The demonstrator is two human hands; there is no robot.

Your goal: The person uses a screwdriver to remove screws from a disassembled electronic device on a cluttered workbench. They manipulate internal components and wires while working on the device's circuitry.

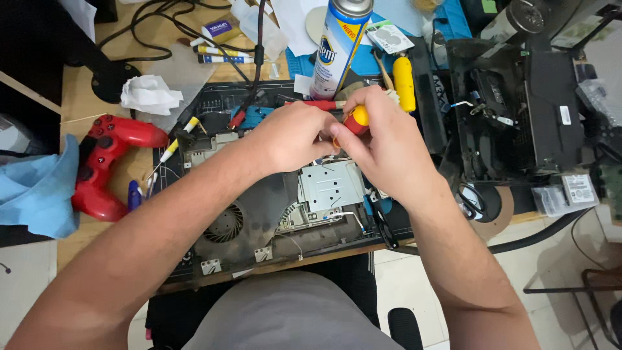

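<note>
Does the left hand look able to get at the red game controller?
Probably yes: the red game controller lies uncovered on the table left of the left hand, with nothing between; that hand is busy at the screwdriver.

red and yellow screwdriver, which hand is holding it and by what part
The right hand grips the red and yellow plastic-handled screwdriver by its handle; the left hand closes in beside it, its fingertips hiding the shaft.

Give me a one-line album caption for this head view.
Both hands hold a red-and-yellow screwdriver over an opened game console.
</note>
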